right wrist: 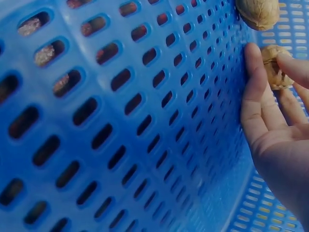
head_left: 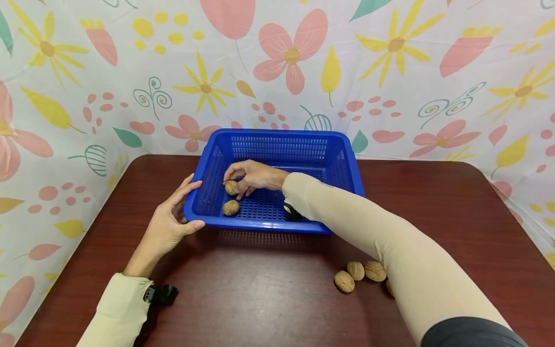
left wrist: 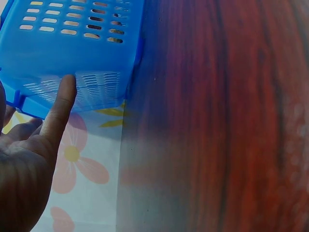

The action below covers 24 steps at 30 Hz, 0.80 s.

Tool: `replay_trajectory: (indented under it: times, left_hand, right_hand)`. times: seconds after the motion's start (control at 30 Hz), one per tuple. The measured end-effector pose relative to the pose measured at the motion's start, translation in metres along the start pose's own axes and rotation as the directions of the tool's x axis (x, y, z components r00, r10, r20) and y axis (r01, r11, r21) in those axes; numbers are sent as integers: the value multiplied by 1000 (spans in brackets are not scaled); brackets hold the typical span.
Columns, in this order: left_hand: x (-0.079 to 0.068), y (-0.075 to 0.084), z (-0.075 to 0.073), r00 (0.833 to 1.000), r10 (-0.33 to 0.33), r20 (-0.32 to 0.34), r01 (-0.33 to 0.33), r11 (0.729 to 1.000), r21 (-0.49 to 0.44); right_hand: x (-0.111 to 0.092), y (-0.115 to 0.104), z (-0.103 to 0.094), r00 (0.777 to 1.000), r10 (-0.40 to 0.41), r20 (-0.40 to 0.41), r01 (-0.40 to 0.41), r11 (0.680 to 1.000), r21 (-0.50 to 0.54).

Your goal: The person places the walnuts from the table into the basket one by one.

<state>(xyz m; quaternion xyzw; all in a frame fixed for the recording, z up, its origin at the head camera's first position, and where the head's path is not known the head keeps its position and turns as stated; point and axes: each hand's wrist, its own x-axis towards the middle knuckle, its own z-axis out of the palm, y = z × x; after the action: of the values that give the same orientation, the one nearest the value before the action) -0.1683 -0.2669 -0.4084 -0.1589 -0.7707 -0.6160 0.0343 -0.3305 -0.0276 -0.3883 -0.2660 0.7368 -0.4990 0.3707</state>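
Note:
A blue plastic basket [head_left: 277, 225] stands at the back of the table. My right hand [head_left: 256, 176] reaches inside it and pinches a walnut [head_left: 231, 187] between thumb and fingers, low by the left end. In the right wrist view that walnut [right wrist: 276, 67] shows between the fingertips, close to the perforated wall. A second walnut [head_left: 231, 207] lies just in front of it on the basket floor. My left hand [head_left: 166, 224] rests on the basket's left front corner, thumb and fingers spread. The left wrist view shows the straight thumb [left wrist: 62, 104] against the basket wall [left wrist: 67, 50].
Several walnuts [head_left: 355, 271] lie on the dark red wooden table [head_left: 251, 299], right of the middle; one is partly hidden by my right sleeve [head_left: 368, 226]. A white flower-patterned cloth [head_left: 386, 96] hangs behind the table, close to the basket's back.

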Motion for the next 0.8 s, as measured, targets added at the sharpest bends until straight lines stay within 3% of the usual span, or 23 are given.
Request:
replay_trajectory:
  times: [0.2,0.37,0.63,0.8]
  left_hand:
    - [-2,0,1,1000,-10,2,10,1000,6]
    - [-2,1,1,1000,-8,0,8,1000,4]
    - [-2,4,0,1000,-9,-4,9,1000,17]
    - [-2,6,0,1000,-7,-8,8,1000,23]
  right_hand:
    - [-10,-11,-8,999,35,-23,-38,995,-94]
    - [-42,-29,-28,996,0,-89,-15,985,-170]
    - [-141,-62,-56,978,-114,-172,55,948,-315]
    - [-210,-58,-63,956,-157,-248,72,945,-319]
